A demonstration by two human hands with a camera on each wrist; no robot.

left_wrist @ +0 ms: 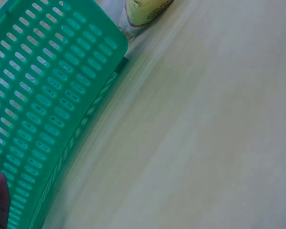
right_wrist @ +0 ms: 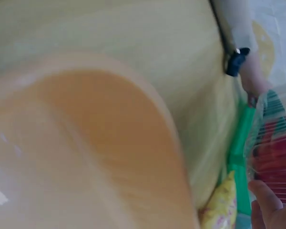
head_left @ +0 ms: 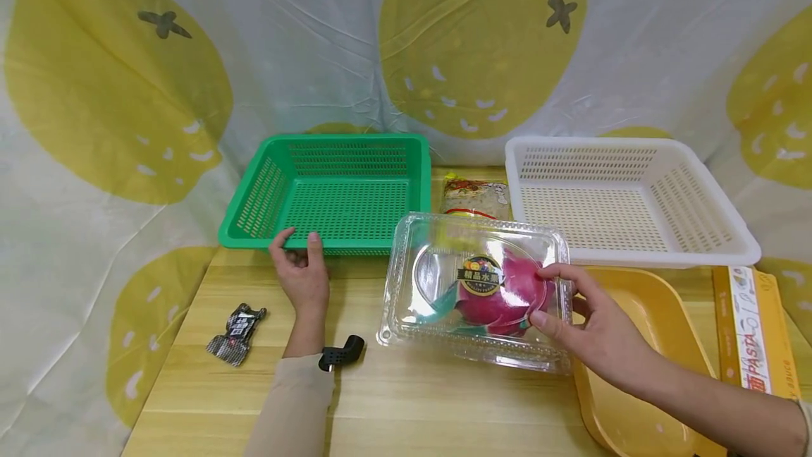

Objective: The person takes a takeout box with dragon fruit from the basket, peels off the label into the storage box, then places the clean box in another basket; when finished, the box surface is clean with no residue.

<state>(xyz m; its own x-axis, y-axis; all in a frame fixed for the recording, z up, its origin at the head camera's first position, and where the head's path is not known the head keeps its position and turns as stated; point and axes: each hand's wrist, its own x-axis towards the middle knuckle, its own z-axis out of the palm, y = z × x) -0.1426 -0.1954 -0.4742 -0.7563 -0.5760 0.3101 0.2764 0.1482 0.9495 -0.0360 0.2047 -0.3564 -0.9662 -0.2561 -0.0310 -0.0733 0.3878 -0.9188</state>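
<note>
The right hand [head_left: 603,337] pinches a clear box [head_left: 438,266] above the table [head_left: 393,415], with a pink fruit [head_left: 491,307] inside. The left hand's [head_left: 306,282] thumb and pointer are apart at the green basket's [head_left: 361,244] near rim; I can't tell if they grip.

Pale cloth [head_left: 304,55] printed with big yellow lemons [head_left: 482,41] hangs creased along the far side and at left and right of a wooden table [head_left: 406,407].

Left hand [head_left: 304,281] is extended forward, thumb straightened, some fingers curled; sleeved forearm [head_left: 294,400] aligned behind it. Right hand [head_left: 593,326] is set in a pinch; bare forearm [head_left: 704,393] angled back, rightward.
</note>
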